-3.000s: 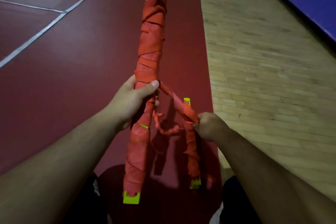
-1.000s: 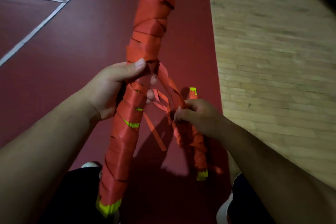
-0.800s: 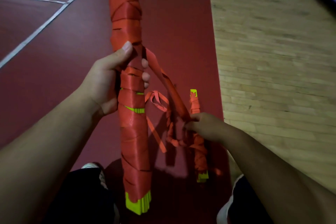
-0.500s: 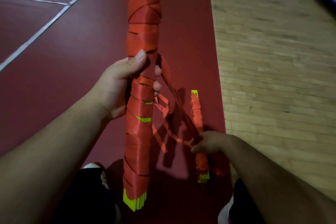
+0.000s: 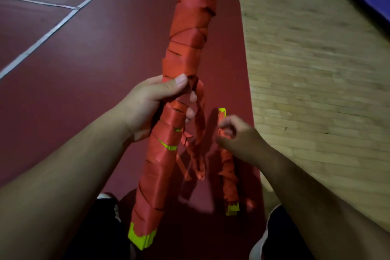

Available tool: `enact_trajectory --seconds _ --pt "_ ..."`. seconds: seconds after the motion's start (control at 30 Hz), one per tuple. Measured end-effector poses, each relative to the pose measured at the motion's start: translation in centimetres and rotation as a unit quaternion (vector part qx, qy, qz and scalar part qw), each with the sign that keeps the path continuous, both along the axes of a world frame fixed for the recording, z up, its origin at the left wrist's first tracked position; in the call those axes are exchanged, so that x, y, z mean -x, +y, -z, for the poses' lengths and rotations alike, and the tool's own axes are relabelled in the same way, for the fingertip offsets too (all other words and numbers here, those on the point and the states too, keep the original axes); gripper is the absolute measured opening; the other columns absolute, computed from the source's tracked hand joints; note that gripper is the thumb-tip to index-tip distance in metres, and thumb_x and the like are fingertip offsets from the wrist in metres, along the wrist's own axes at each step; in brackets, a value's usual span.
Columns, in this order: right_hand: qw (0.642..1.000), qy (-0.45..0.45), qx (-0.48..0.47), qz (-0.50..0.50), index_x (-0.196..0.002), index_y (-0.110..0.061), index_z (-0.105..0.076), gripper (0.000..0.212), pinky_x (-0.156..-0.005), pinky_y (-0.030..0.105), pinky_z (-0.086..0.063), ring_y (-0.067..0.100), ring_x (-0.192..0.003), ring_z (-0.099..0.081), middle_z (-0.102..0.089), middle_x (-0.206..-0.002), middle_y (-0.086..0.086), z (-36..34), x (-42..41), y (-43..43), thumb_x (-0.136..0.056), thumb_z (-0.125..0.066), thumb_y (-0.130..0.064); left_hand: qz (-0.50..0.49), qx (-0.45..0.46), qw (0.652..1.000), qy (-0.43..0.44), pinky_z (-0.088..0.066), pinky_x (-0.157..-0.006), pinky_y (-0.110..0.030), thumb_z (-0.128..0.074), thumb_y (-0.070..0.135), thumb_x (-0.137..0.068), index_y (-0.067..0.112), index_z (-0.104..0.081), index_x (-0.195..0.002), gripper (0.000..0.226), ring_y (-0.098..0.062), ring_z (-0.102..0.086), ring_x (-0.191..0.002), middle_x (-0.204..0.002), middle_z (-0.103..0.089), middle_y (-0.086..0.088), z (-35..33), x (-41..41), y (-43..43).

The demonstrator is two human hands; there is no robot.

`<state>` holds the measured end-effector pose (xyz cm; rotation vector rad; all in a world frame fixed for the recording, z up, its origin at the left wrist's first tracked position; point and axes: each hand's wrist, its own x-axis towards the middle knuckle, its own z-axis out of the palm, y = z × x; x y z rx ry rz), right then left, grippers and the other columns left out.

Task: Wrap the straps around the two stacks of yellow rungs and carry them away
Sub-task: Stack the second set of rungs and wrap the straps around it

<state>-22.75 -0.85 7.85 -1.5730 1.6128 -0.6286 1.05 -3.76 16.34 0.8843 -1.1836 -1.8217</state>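
**Left hand clamped on the big bundle, right hand curled at the small one**

The left hand [image 5: 147, 105] grips the large stack [image 5: 190, 44] of yellow rungs around its middle. The thumb lies across the front and the fingertips show round the far side, so the hand is closed firmly on it. The stack is wound almost wholly in orange straps and is held off the floor, tilted. Its upper part runs up and away from the hand and out of the top of the view. Its lower part comes down past the wrist toward the person. Bare yellow shows at the near end [image 5: 141, 238] and in a narrow gap just below the hand.

From just beside the left fingertips, loose strap tails [image 5: 199, 131] hang down, twisted and free at their ends, in the space between the two hands.

The right hand [image 5: 238, 135] is just to the right of those tails, lower than the left hand. Its fingers are curled against the upper part of the small stack [image 5: 229, 177], with orange showing inside the curl. I cannot tell whether they actually clamp it. This thinner, strap-wound stack runs from a yellow tip just above the knuckles, under the hand, to a yellow end near the person.

Under both hands is dark red flooring [image 5: 95, 69] with a white line [image 5: 52, 29] out beyond the left hand. Pale wooden floor [image 5: 316, 69] spreads to the right of the right hand.
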Motion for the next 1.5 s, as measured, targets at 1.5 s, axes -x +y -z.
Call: enact_trajectory --seconds 1.5 --pt "0.987 -0.002 0.157 0.036 -0.082 -0.021 -0.069 0.011 -0.058 0.023 -0.043 0.007 -0.059 -0.053 -0.061 -0.064 -0.008 -3.7 -0.9 0.3 -0.083 -0.078 -0.027 -0.1 -0.04 0.986 -0.128 -0.055 -0.055 -0.03 -0.072 0.031 -0.079 0.009 -0.067 -0.094 0.027 -0.023 -0.066 -0.061 -0.082 -0.067 -0.009 2.2 -0.8 -1.2"
